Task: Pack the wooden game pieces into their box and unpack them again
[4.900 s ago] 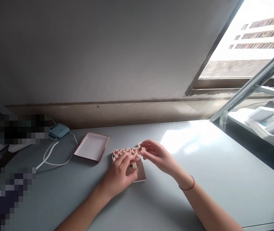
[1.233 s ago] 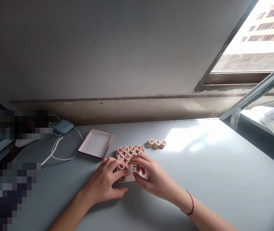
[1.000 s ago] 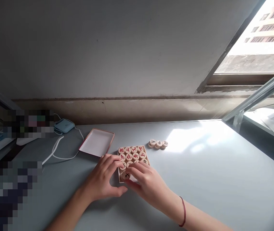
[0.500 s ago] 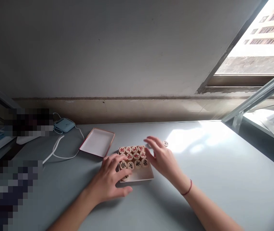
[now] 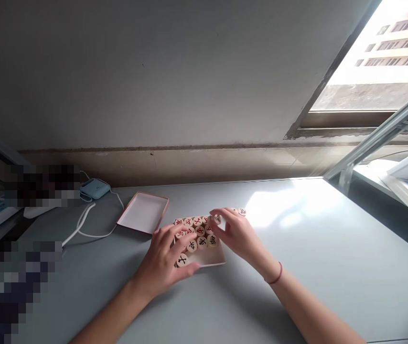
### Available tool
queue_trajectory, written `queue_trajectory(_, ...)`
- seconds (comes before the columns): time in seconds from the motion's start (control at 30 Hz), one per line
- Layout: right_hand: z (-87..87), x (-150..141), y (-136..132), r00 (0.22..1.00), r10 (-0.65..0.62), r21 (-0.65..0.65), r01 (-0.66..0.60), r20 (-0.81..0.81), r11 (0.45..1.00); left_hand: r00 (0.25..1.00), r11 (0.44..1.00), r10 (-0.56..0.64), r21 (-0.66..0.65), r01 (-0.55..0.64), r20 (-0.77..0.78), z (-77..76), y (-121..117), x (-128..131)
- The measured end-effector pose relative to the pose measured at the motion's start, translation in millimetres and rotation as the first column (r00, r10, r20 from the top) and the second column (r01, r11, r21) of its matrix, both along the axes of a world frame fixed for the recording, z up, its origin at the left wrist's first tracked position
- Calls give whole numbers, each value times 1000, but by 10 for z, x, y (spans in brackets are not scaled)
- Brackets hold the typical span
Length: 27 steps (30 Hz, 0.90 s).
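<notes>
A shallow box on the table holds rows of round Chinese chess pieces, some lettered in red and some in black. Over the box's left side lies my left hand, its fingers spread across the pieces and its thumb apart near the front edge. My right hand pinches a xiangqi piece with black lettering between thumb and fingers, above the box's back right corner. Just behind that hand, a loose piece lies on the table, with another partly hidden beside it.
The box lid lies open side up, left of the box. A light blue device and white cable are farther left. A wall runs behind the table; a metal bar rises at the right.
My right hand has picked up a black-lettered piece and brought it over the box's right corner. My left hand stays over the box with its fingers shifted slightly. The view has moved slightly.
</notes>
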State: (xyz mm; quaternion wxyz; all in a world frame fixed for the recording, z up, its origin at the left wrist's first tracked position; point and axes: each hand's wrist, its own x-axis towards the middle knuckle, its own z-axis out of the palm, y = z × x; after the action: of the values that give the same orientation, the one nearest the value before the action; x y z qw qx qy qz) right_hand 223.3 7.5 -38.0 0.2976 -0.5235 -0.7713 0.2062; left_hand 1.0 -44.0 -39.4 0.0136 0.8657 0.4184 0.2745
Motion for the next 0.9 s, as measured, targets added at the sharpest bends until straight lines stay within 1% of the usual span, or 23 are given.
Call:
queue_trajectory(0.07,75,-58,-111,971,94,-120,-123,-222,985,998,1000,21,-13,-21,55,59,43,79)
queue_trajectory(0.13,121,-111,-199,914,138,-229,-239,-383,944,993,1000,-1,-10,2,117,85,80,160)
queue_trajectory(0.2,142,-137,-239,870,159,-281,-316,-467,906,985,1000,-30,8,29,169,75,95,218)
queue_trajectory(0.27,155,-130,-235,851,160,-298,-342,-500,891,976,999,-43,9,42,213,46,82,236)
queue_trajectory(0.33,175,-98,-213,853,148,-305,-333,-500,892,967,999,-43,-10,47,250,27,53,209)
queue_trajectory(0.4,203,-65,-206,876,167,-320,-334,-452,886,960,999,-31,-16,37,279,38,26,153)
queue_trajectory(0.47,231,-53,-227,899,253,-347,-379,-356,858,951,1000,5,0,-5,311,75,19,90)
queue_trajectory(0.53,243,-72,-272,897,356,-362,-434,-264,825,937,998,53,23,-65,346,118,34,40)
queue_trajectory(0.6,235,-115,-323,890,402,-347,-454,-214,821,926,994,86,35,-106,368,148,58,10)
queue_trajectory(0.67,218,-159,-358,897,396,-330,-441,-196,835,923,993,95,32,-115,372,154,74,-1)
queue_trajectory(0.77,210,-179,-355,910,369,-329,-413,-191,849,935,997,74,-25,-70,348,129,71,7)
queue_trajectory(0.83,222,-147,-320,917,336,-349,-393,-215,850,947,995,25,-104,9,321,96,56,21)
queue_trajectory(0.9,234,-89,-271,921,279,-376,-368,-271,851,952,977,-51,-182,110,302,56,42,40)
